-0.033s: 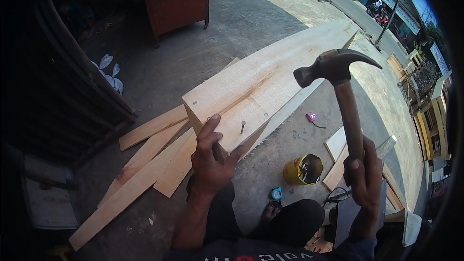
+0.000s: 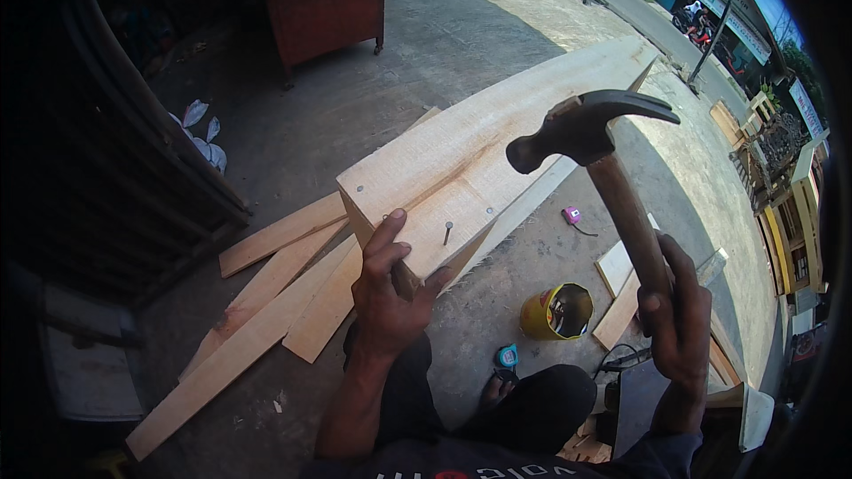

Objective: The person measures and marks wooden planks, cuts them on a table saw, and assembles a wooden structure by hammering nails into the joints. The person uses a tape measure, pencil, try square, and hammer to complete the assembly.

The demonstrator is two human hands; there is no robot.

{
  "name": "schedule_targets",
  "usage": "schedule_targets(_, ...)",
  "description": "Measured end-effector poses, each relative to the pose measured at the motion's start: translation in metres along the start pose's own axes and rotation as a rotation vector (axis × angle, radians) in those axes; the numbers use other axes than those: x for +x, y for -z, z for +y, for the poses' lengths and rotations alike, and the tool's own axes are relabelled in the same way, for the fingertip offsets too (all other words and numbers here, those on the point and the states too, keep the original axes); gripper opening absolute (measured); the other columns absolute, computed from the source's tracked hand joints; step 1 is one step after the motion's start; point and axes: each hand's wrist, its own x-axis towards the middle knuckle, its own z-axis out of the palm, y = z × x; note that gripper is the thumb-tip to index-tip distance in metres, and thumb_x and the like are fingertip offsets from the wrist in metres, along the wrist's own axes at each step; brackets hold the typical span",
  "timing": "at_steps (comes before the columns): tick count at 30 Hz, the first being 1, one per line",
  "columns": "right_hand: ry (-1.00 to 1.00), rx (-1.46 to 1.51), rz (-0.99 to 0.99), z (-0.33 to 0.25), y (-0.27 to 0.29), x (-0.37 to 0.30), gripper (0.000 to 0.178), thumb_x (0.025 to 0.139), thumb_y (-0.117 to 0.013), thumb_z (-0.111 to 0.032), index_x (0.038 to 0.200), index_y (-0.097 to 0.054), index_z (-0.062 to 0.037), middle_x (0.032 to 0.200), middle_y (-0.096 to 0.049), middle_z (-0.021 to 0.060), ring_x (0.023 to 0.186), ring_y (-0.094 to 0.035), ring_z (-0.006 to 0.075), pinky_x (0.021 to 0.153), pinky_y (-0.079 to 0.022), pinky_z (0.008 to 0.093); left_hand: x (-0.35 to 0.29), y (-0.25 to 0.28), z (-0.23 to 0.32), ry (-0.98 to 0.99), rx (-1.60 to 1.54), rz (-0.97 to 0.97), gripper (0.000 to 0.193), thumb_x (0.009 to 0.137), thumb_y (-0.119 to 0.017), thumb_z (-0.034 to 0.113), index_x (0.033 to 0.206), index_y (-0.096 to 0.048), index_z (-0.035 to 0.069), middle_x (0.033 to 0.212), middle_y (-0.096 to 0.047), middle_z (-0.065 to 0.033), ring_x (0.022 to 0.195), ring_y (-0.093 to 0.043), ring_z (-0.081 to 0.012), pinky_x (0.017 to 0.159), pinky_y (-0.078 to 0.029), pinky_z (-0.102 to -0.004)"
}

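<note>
Head view: the right hand has its fingers round the brown-handled, dark metal hammer, which has swung left, so it is nearer the 1 thin gray nail standing up from the long pale wood board. Left-hand fingers hold the board's near end.

nail tip hidden, shirt cut off

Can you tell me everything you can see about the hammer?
The hammer has a dark, metal-looking head, with a blunt striking end on the left and a curved claw pointing right. Its brown handle looks like wood and slants down to the right hand, which grips its lower part. It is held raised, head uppermost, apparently clear of the pale wooden piece.
</note>
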Motion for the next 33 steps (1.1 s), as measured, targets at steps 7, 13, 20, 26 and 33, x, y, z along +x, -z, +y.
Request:
schedule_targets(7, 0.282, -0.257, -0.17, -0.051, 0.003, 0.024, 0.061, 0.098, -0.062, -0.01, 0.155, -0.042, -0.0034, 0.085, -0.07, 0.0252, 0.067, -0.071, 0.041, 0.065, -0.054, 0.0475, -0.001, 0.001, 0.003, 0.065, -0.165, -0.01, 0.06, 0.085, -0.087, 0.009, 0.122, -0.039, 0.011, 0.15, -0.051, -0.0271, 0.143, -0.051, -0.0408, 0.119, -0.041, -0.0494)
schedule_targets(13, 0.16, 0.294, 0.172, -0.055, 0.004, 0.024, 0.067, 0.106, -0.057, -0.039, 0.154, -0.038, 0.0038, 0.073, -0.062, 0.011, 0.058, -0.062, 0.0194, 0.051, -0.043, 0.0347, 0.0, 0.0, -0.001, 0.059, -0.169, 0.004, 0.059, 0.085, -0.087, 0.01, 0.119, -0.039, 0.01, 0.15, -0.051, -0.0272, 0.144, -0.05, -0.0404, 0.119, -0.041, -0.0487)
schedule_targets(20, 0.181, -0.221, -0.156, -0.048, -0.003, 0.028, 0.056, 0.098, -0.065, -0.012, 0.152, -0.048, -0.0067, 0.096, -0.073, 0.0283, 0.08, -0.072, 0.0493, 0.072, -0.055, 0.0512, 0.0, 0.002, 0.0, 0.089, -0.204, -0.011, 0.059, 0.084, -0.088, 0.012, 0.117, -0.039, 0.008, 0.149, -0.052, -0.0283, 0.144, -0.05, -0.0396, 0.119, -0.041, -0.0485)
schedule_targets(26, 0.326, -0.17, -0.093, -0.047, -0.006, 0.023, 0.051, 0.104, -0.058, -0.017, 0.15, -0.043, -0.0021, 0.085, -0.07, 0.0242, 0.067, -0.071, 0.036, 0.06, -0.054, 0.0425, -0.002, 0.005, 0.002, 0.14, -0.196, -0.043, 0.059, 0.085, -0.088, 0.012, 0.117, -0.039, 0.008, 0.149, -0.052, -0.0287, 0.144, -0.05, -0.0398, 0.119, -0.042, -0.048)
schedule_targets(33, 0.147, 0.423, 0.124, -0.03, -0.007, 0.024, 0.052, 0.11, -0.052, -0.031, 0.152, -0.04, -0.0033, 0.073, -0.058, 0.0071, 0.054, -0.056, 0.0183, 0.052, -0.046, 0.0323, 0.0, 0.002, 0.001, 0.114, -0.205, -0.012, 0.061, 0.084, -0.089, 0.012, 0.118, -0.038, 0.008, 0.15, -0.051, -0.0288, 0.144, -0.05, -0.0396, 0.117, -0.043, -0.0479)
